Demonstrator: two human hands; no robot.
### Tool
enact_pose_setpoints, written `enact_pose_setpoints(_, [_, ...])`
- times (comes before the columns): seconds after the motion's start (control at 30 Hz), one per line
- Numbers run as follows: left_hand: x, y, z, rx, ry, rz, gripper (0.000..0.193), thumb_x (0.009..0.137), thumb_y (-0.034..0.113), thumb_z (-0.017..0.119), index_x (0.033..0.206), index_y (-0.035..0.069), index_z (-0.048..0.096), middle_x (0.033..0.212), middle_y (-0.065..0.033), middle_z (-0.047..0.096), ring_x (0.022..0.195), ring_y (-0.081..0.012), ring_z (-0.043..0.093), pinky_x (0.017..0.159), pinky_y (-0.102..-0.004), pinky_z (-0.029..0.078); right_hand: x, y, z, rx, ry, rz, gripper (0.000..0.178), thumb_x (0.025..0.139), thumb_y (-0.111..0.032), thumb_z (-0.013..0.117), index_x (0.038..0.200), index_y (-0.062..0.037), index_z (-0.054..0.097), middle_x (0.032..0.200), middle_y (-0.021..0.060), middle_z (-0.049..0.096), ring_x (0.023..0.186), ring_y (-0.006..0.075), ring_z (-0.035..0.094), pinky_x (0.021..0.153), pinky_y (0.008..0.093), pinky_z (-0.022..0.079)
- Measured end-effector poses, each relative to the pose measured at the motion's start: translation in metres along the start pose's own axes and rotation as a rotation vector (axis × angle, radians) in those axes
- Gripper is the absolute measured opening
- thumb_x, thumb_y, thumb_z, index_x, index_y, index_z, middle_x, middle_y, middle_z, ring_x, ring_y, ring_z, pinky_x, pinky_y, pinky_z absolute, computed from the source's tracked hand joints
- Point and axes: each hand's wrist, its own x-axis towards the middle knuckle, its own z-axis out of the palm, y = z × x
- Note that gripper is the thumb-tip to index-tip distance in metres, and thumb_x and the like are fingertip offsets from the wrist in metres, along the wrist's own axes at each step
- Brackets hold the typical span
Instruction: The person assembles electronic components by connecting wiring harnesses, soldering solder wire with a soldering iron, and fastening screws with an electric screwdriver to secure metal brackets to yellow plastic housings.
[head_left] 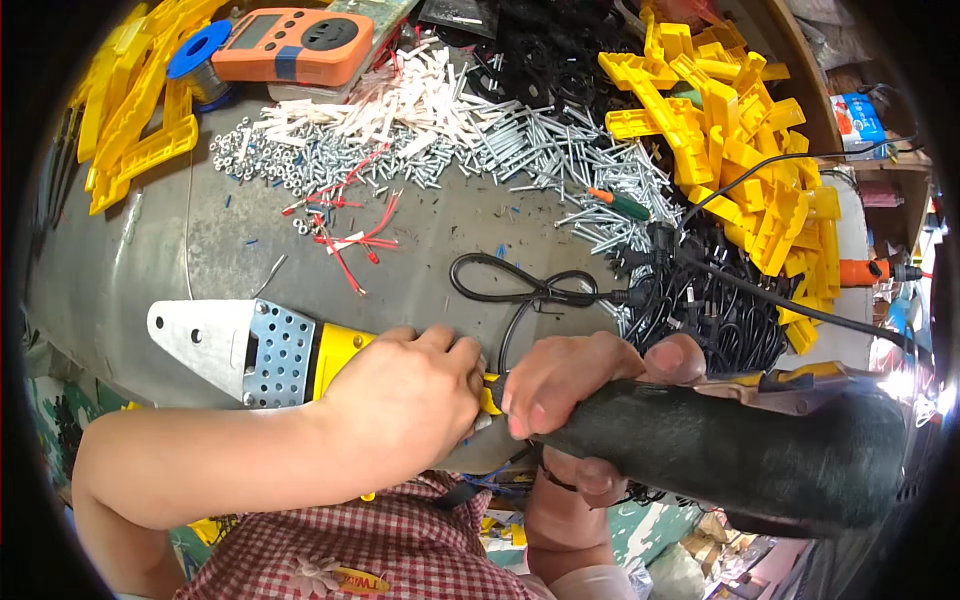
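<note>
Left hand (405, 395), 6 o'clock: closed over a yellow tool body (340, 352) with a perforated metal plate (225, 345) projecting toward 9 o'clock. Right hand (580, 385), just beside it: gripping a dark power driver (740, 455) that runs toward 4 o'clock. Grey counter (150, 270) beneath. Black power cord (520, 288), centre. Loose screws (560, 150), 12 o'clock. Yellow plastic parts (730, 130), 2 o'clock. Orange meter (295, 45) and solder spool (200, 60), 11 o'clock. Red wires (345, 225), 10 o'clock.
</note>
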Motion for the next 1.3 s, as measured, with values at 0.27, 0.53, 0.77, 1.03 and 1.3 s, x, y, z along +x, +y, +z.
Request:
enact_pose_setpoints(0.27, [0.000, 0.001, 0.007, 0.064, 0.045, -0.021, 0.017, 0.070, 0.018, 0.058, 0.079, 0.005, 0.065, 0.084, -0.0058, 0.057, 0.084, -0.0199, 0.056, 0.065, -0.0306, 0.047, -0.015, -0.010, 0.017, -0.321, 0.217, -0.092, 0.039, 0.080, -0.028, 0.067, 0.104, -0.0002, 0.053, 0.079, 0.0147, 0.061, 0.076, 0.0248, 0.059, 0.074, 0.0349, 0.046])
enact_pose_setpoints(0.53, [0.001, -0.003, 0.002, 0.067, -0.102, -0.018, 0.037, 0.070, 0.028, 0.063, 0.098, 0.005, 0.061, 0.090, -0.0046, 0.056, 0.085, -0.0203, 0.056, 0.071, -0.0336, 0.049, -0.022, -0.016, -0.001, -0.105, 0.011, 0.130, 0.031, 0.072, -0.020, 0.073, 0.088, 0.0000, 0.056, 0.081, 0.0100, 0.061, 0.079, 0.0191, 0.057, 0.080, 0.0318, 0.042])
enact_pose_setpoints(0.77, [0.000, -0.015, 0.003, -0.002, -0.058, 0.023, 0.018, 0.073, 0.016, 0.057, 0.086, 0.005, 0.064, 0.092, -0.0069, 0.059, 0.088, -0.0197, 0.057, 0.070, -0.0315, 0.049, -0.019, 0.011, 0.013, -0.389, 0.158, 0.040, 0.095, 0.076, -0.034, 0.072, 0.140, -0.0110, 0.006, 0.076, 0.0117, 0.057, 0.061, 0.0227, 0.057, 0.056, 0.0357, 0.049])
enact_pose_setpoints(1.03, [-0.003, -0.010, -0.003, -0.012, -0.089, 0.003, 0.021, 0.074, 0.015, 0.056, 0.090, 0.003, 0.063, 0.091, -0.0072, 0.058, 0.088, -0.0206, 0.056, 0.069, -0.0313, 0.048, -0.013, -0.006, 0.009, -0.361, 0.020, -0.152, 0.084, 0.083, -0.041, 0.061, 0.140, -0.0100, 0.007, 0.081, 0.0165, 0.059, 0.063, 0.0258, 0.058, 0.056, 0.0358, 0.050])
enact_pose_setpoints(1.3, [-0.009, -0.021, -0.009, 0.044, -0.150, 0.036, 0.047, 0.072, 0.023, 0.059, 0.115, 0.006, 0.054, 0.092, -0.0056, 0.055, 0.092, -0.0212, 0.055, 0.076, -0.0330, 0.046, -0.018, 0.011, -0.005, -0.299, -0.181, -0.260, 0.090, 0.073, -0.035, 0.074, 0.138, -0.0182, 0.013, 0.076, 0.0128, 0.060, 0.055, 0.0214, 0.058, 0.053, 0.0338, 0.051])
